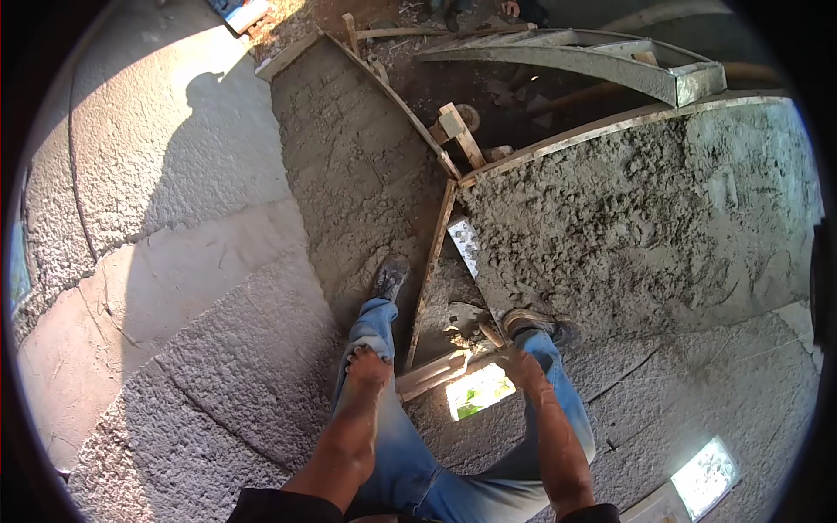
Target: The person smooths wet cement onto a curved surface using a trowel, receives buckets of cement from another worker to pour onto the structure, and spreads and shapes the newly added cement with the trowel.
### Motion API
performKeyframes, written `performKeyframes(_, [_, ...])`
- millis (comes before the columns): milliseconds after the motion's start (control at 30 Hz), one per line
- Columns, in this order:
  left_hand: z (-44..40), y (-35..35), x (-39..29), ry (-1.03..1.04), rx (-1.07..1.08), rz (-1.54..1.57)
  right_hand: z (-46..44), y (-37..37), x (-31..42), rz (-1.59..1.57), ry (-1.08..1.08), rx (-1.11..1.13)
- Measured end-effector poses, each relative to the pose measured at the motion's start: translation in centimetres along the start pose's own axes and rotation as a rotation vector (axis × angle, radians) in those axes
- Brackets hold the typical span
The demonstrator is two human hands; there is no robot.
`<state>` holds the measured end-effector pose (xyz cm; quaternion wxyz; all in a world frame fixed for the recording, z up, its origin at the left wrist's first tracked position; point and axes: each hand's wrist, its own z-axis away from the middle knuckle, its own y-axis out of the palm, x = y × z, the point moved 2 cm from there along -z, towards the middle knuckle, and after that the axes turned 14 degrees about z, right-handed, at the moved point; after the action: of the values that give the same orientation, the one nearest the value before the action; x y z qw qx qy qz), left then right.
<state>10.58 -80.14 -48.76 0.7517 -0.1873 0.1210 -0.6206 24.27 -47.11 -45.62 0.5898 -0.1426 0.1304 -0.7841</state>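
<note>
My left hand (370, 366) rests on my left knee, its fingers bent over the blue jeans (397, 444) and holding no tool. Beside my right knee, my right hand (523, 370) is closed, its fingers partly hidden. The end of a short wooden handle (493, 334) shows at this hand; the rest of that tool is hard to make out. Ahead of it lies a narrow metal strip (465, 244) smeared with cement, at the edge of the rough wet concrete (602, 218). Smoother wet concrete (349, 157) fills the section on the left.
Wooden form boards (432, 270) meet near a small propped block (462, 135). A curved metal frame (567, 65) stands beyond, over a dark opening. Dry textured concrete (227, 383) lies to the left, with a bright square opening (479, 390) between my legs. Another person's hand (511, 9) shows at the top.
</note>
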Motion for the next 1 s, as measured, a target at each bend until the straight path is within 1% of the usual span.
performKeyframes(33, [-0.1,0.0,-0.3,-0.016,0.028,0.002,1.6,-3.2,0.3,0.068,-0.104,-0.017])
performKeyframes(67, [-0.1,0.1,-0.4,-0.015,-0.009,-0.028,3.3,-6.4,0.6,0.135,-0.208,-0.041])
performKeyframes(100, [-0.5,0.6,0.1,-0.003,-0.039,-0.021,5.7,-11.2,1.9,-0.212,-0.028,-0.164])
performKeyframes(133, [-1.3,1.1,0.5,0.091,-0.105,-0.033,7.1,-14.5,2.2,-0.563,0.143,-0.29])
performKeyframes(167, [-2.3,0.7,0.4,0.177,-0.171,-0.05,7.3,-15.5,2.3,-0.709,0.085,-0.317])
performKeyframes(200, [-3.4,-0.6,0.1,0.186,-0.202,-0.052,6.7,-16.0,2.5,-0.732,0.111,-0.303])
performKeyframes(233, [-4.1,-1.6,-0.5,0.344,-0.236,-0.036,6.4,-16.3,2.6,-0.755,0.147,-0.282])
performKeyframes(267, [-4.8,-2.3,-1.3,0.5,-0.265,-0.022,5.9,-16.7,2.6,-0.761,0.143,-0.301])
performKeyframes(300, [-6.4,-3.3,-2.0,0.51,-0.286,-0.031,4.8,-17.0,2.9,-0.52,0.168,-0.235])
performKeyframes(333, [-8.2,-4.6,-2.9,0.508,-0.323,0.067,4.0,-17.1,3.4,-0.281,0.192,-0.16])
performKeyframes(367, [-9.7,-5.7,-3.6,0.504,-0.353,0.164,3.5,-17.4,3.9,-0.295,0.186,-0.166])
performKeyframes(433, [-10.9,-10.3,-7.2,0.384,-0.336,0.275,2.8,-18.2,4.8,-0.422,0.061,-0.302])
performKeyframes(500, [-12.8,-14.0,-10.5,0.353,-0.352,0.403,3.3,-18.8,5.4,-0.433,0.046,-0.308])
performKeyframes(600, [-14.2,-19.4,-16.3,0.441,-0.406,0.354,4.0,-19.8,5.6,-0.403,0.007,-0.338])
performKeyframes(633, [-14.8,-20.5,-17.7,0.464,-0.416,0.347,3.5,-19.1,5.4,-0.41,0.012,-0.329])
performKeyframes(667, [-15.5,-21.8,-19.2,0.505,-0.426,0.383,2.4,-18.0,5.0,-0.443,-0.048,-0.309])
performKeyframes(700, [-15.8,-22.4,-20.5,0.546,-0.431,0.422,2.2,-17.1,4.5,-0.476,-0.105,-0.286])
performKeyframes(800, [-14.7,-24.3,-23.9,0.598,-0.461,0.486,2.1,-17.0,4.2,-0.362,-0.024,-0.309])
performKeyframes(833, [-14.0,-24.5,-24.5,0.603,-0.458,0.482,2.1,-17.0,4.0,-0.295,0.011,-0.333])
performKeyframes(967, [-13.7,-23.7,-25.8,0.626,-0.482,0.456,2.1,-16.9,3.9,-0.322,0.004,-0.347])
performKeyframes(1000, [-13.6,-23.4,-26.0,0.625,-0.476,0.464,2.1,-16.7,4.0,-0.302,0.0,-0.38])
